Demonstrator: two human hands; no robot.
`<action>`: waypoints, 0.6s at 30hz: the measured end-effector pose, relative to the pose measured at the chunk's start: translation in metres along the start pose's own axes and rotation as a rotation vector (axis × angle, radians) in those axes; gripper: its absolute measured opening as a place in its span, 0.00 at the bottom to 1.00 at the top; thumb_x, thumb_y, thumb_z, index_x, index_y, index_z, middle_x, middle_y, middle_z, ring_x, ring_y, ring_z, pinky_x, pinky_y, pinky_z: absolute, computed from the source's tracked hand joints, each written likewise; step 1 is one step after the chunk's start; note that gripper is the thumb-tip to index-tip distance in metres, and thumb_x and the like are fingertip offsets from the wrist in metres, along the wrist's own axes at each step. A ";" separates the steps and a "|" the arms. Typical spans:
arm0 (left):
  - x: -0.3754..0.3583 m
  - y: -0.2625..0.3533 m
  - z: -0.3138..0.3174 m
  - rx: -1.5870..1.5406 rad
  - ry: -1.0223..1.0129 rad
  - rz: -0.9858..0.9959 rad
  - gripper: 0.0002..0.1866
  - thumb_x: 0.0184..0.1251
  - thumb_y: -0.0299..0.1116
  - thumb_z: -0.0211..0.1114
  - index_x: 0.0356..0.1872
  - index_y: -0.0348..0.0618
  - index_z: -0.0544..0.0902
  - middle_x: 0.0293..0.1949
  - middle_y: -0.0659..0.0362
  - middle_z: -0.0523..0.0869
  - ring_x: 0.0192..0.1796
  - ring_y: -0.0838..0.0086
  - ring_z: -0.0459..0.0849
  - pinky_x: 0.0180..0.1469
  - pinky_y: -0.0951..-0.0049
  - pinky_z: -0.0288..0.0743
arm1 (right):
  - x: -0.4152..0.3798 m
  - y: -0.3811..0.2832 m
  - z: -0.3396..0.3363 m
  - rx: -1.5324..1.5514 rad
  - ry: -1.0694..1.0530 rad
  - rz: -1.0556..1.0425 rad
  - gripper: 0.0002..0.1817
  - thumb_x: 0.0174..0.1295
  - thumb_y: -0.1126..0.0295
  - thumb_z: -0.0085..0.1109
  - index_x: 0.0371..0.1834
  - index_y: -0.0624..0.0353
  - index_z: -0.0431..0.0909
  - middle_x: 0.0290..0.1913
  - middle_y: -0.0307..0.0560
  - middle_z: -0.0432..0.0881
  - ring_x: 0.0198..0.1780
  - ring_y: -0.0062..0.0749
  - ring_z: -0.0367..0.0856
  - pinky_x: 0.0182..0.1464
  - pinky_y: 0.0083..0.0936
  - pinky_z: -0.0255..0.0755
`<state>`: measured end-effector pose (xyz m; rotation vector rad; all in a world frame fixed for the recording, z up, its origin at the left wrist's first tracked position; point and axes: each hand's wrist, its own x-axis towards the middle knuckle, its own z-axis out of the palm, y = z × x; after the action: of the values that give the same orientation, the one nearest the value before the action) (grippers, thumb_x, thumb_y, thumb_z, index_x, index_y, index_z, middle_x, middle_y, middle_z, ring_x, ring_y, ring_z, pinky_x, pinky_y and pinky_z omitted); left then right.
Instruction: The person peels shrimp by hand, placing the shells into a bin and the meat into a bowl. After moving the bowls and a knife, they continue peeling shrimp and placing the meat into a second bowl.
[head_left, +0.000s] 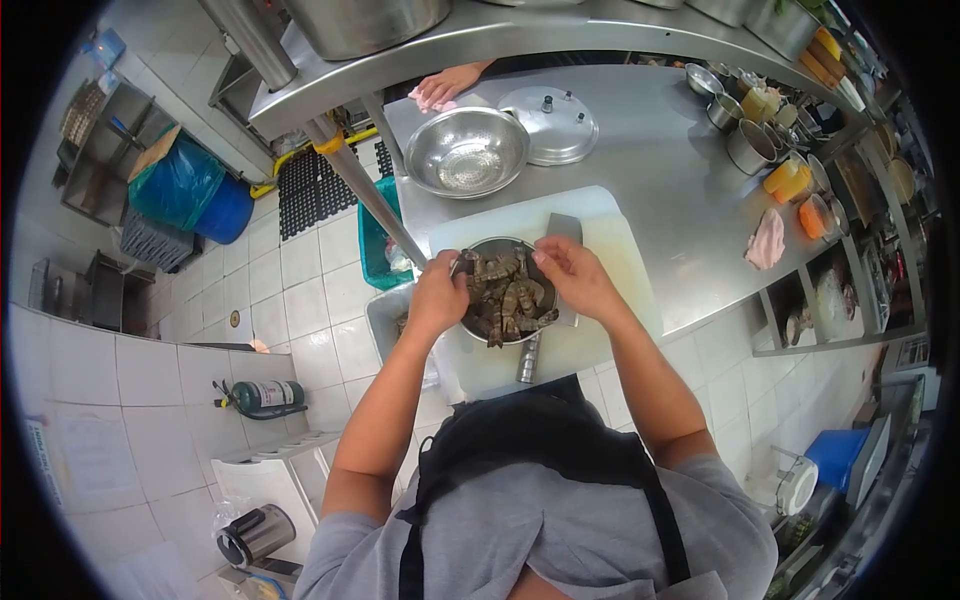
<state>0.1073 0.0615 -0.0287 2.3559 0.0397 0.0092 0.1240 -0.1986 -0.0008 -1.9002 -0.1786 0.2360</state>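
Observation:
A round metal bowl point(538, 335) full of raw, grey-brown shrimp point(508, 292) is in front of me, over a white cutting board point(615, 290). My left hand point(440, 297) grips the bowl's left rim, thumb toward the inside. On the upper right rim, my right hand point(577, 277) holds with its fingers closed on the edge. A wide-bladed knife point(528, 360) lies on the board, partly hidden under the bowl; its handle points toward me and its blade shows past the far side.
Beyond the board are a metal colander point(467, 152) and a pot lid point(553, 125). Another person's hand point(455, 82) holds a pink cloth point(432, 100) there. A shelf post point(365, 185) rises at the left, near a green bin point(377, 250). Another pink cloth point(767, 240) lies right.

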 end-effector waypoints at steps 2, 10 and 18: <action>0.001 -0.012 -0.002 -0.036 -0.048 -0.082 0.20 0.68 0.28 0.65 0.60 0.36 0.76 0.46 0.41 0.87 0.48 0.45 0.87 0.51 0.48 0.80 | -0.002 -0.002 0.005 0.029 0.004 0.031 0.24 0.76 0.59 0.61 0.67 0.64 0.75 0.53 0.56 0.88 0.53 0.39 0.88 0.59 0.34 0.80; -0.021 -0.006 -0.020 -0.550 -0.300 -0.425 0.15 0.68 0.20 0.61 0.51 0.33 0.67 0.33 0.46 0.85 0.25 0.65 0.88 0.23 0.66 0.86 | 0.004 0.007 0.039 -0.609 -0.308 -0.074 0.56 0.58 0.49 0.75 0.81 0.71 0.55 0.75 0.74 0.68 0.68 0.66 0.78 0.69 0.45 0.75; -0.030 -0.005 -0.017 -0.663 -0.312 -0.474 0.14 0.69 0.20 0.61 0.52 0.30 0.70 0.44 0.48 0.82 0.35 0.62 0.92 0.32 0.65 0.93 | 0.016 -0.020 0.062 -0.573 -0.388 0.097 0.54 0.47 0.63 0.80 0.79 0.52 0.58 0.72 0.69 0.68 0.62 0.67 0.81 0.65 0.48 0.77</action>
<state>0.0771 0.0760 -0.0202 1.6179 0.3803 -0.4985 0.1240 -0.1310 -0.0031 -2.4173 -0.4532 0.6778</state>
